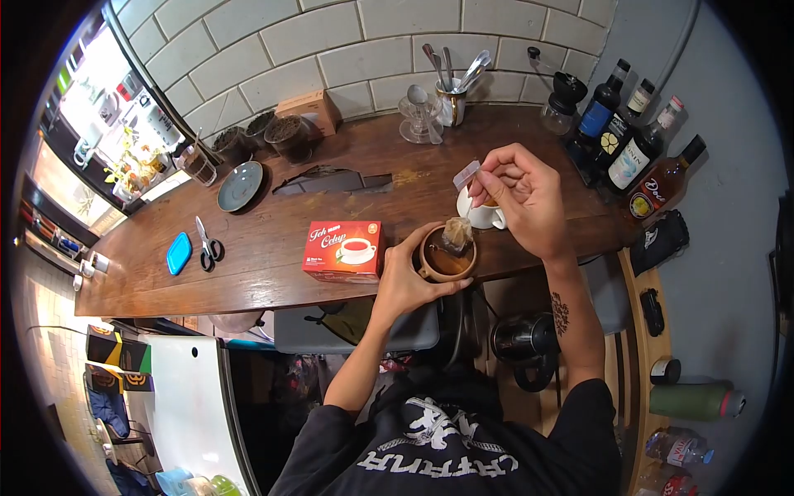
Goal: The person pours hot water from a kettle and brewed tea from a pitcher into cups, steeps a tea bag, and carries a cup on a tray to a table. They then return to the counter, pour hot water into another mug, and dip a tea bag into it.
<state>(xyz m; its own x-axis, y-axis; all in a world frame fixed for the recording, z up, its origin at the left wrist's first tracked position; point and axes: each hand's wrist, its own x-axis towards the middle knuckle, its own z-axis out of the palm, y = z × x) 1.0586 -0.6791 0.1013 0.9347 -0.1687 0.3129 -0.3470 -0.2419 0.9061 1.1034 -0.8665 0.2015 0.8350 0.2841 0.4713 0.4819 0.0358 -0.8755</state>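
My left hand (407,277) wraps round the side of a brown cup (426,266) with dark tea in it, near the table's front edge. Above that cup, my right hand (517,186) pinches the string and tag of a tea bag (456,235). The wet bag hangs at the cup's rim, over the liquid. Just behind, partly hidden by my right hand, a white cup (497,219) stands on the table. A red tea box (342,248) lies to the left of my left hand.
Scissors (207,245) and a blue case (179,253) lie at the left, near a grey plate (240,187). Potted soil (288,136) and a cutlery mug (451,107) stand along the wall. Several bottles (633,157) are at the right. A kettle (523,337) sits below the table.
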